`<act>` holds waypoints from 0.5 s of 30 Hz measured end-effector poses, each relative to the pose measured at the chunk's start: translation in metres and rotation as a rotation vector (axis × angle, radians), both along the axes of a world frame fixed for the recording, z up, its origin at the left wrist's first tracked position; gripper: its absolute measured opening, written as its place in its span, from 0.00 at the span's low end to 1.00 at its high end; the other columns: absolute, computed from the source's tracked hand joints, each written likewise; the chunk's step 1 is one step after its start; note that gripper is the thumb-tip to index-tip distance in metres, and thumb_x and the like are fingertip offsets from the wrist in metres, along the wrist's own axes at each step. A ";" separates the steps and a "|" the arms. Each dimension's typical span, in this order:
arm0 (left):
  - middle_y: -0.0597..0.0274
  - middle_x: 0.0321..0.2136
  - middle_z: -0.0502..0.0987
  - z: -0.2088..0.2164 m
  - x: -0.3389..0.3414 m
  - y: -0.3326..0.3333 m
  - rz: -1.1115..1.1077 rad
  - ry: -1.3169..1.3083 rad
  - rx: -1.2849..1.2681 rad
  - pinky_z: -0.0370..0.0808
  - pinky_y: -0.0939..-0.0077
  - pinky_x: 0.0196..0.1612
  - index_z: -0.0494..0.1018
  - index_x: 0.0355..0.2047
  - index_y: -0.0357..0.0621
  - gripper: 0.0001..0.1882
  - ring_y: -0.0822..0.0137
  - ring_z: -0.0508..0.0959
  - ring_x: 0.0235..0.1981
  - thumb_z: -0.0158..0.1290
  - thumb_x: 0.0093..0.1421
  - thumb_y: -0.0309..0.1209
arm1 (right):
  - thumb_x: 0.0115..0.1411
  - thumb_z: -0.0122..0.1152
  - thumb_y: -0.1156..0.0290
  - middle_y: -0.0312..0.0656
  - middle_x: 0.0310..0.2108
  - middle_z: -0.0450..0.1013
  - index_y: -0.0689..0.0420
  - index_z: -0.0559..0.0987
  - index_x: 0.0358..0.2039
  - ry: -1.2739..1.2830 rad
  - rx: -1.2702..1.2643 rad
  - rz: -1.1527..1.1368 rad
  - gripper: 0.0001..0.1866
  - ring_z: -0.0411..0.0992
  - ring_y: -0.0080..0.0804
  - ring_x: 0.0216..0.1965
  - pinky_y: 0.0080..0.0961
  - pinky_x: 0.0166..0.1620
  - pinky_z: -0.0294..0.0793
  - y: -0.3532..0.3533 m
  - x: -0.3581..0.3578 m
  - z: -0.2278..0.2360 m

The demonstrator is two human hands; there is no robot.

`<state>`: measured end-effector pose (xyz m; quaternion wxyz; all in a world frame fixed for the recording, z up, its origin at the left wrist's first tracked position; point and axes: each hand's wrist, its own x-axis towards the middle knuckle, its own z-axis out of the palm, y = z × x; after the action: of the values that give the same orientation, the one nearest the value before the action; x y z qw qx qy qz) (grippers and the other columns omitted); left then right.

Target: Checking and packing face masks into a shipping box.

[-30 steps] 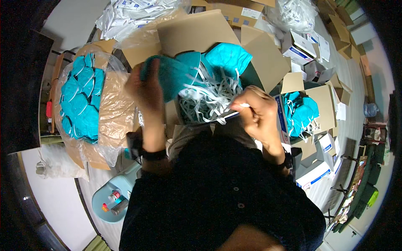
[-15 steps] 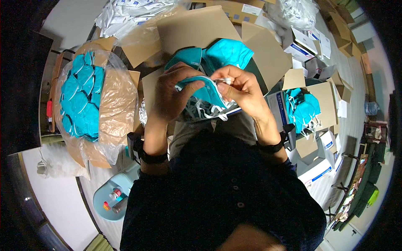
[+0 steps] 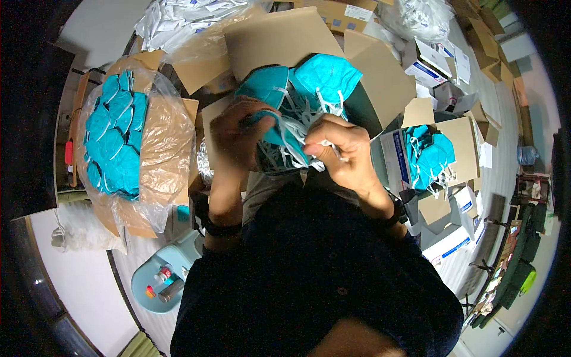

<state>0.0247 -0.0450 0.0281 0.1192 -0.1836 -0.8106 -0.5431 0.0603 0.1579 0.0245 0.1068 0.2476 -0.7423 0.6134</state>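
Note:
A teal face mask point(image 3: 275, 135) with a white edge is held over an open cardboard box point(image 3: 279, 38) in front of me. My left hand point(image 3: 242, 128), smeared by motion, grips its left side, thumb on top. At the mask's right edge, the fingers of my right hand point(image 3: 344, 150) are closed in a pinch on its white strap. Under and behind my hands, several more teal masks point(image 3: 326, 76) fill the box, their white straps point(image 3: 303, 110) tangled together. My hands hide part of the held mask.
Left of me stands a plastic-lined carton point(image 3: 169, 143) with stacked teal masks point(image 3: 116, 140). To the right, another box point(image 3: 464, 149) holds masks with dangling straps. Small white boxes point(image 3: 425, 62) lie beyond it. A light blue bin point(image 3: 143, 291) with bottles sits at lower left.
Both hands have shifted lower with the mask, which is now turned more edge-on. My right hand has moved down, uncovering straps of the masks in the box.

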 end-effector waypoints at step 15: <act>0.62 0.20 0.76 0.019 -0.009 -0.037 0.279 -0.059 -0.098 0.68 0.77 0.28 0.78 0.27 0.37 0.10 0.72 0.73 0.20 0.62 0.53 0.32 | 0.56 0.58 0.79 0.36 0.26 0.73 0.65 0.76 0.33 -0.364 0.065 -0.177 0.04 0.66 0.17 0.22 0.19 0.25 0.64 -0.003 -0.045 -0.018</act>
<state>0.0158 -0.0822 0.0470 0.1603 -0.0589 -0.8570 -0.4862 0.0158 0.1548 0.0067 0.0164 0.0698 -0.7876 0.6121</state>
